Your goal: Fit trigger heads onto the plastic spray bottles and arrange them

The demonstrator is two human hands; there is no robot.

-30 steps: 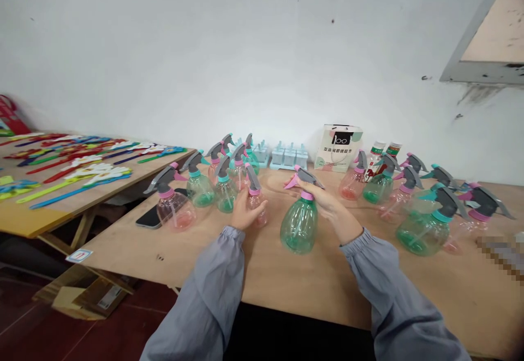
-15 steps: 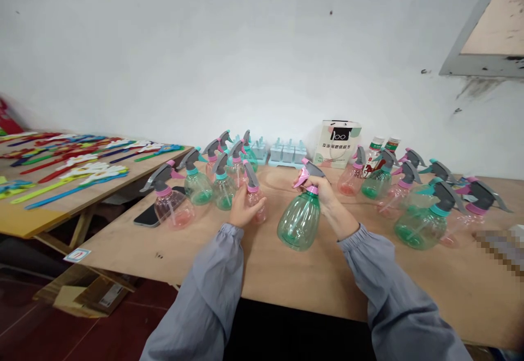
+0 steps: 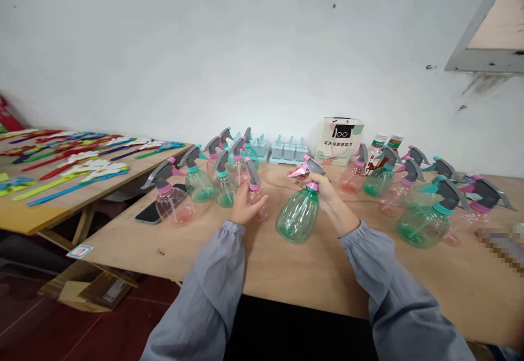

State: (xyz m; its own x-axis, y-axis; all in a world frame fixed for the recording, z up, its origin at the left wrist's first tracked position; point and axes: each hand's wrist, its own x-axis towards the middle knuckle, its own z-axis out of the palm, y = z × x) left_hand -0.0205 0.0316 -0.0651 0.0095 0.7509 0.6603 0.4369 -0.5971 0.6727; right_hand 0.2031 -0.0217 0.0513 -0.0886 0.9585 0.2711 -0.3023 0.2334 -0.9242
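Observation:
My right hand (image 3: 327, 193) grips the neck of a green spray bottle (image 3: 298, 216) with a pink collar and trigger. This bottle leans, its nozzle toward the upper left and its base nearer to me. My left hand (image 3: 244, 206) is closed around a pink spray bottle (image 3: 259, 202) with a grey head that stands on the table; its fingers are partly hidden behind the bottle. Just left of that hand stand a green spray bottle (image 3: 225, 190) with a turquoise collar and a pink spray bottle (image 3: 176, 208).
On the right of the wooden table (image 3: 303, 284) more spray bottles (image 3: 423, 227) stand in a group. Behind are a paper bag (image 3: 338, 145), pale blue ice-pop moulds (image 3: 289, 151) and two red-and-white bottles. A phone (image 3: 148, 213) lies at left; colourful plastic pieces (image 3: 77, 181) cover another table.
The green bottle in my right hand has tilted a little more, its base shifting slightly left and up. My right fingers have shifted at the trigger. My left hand keeps its hold.

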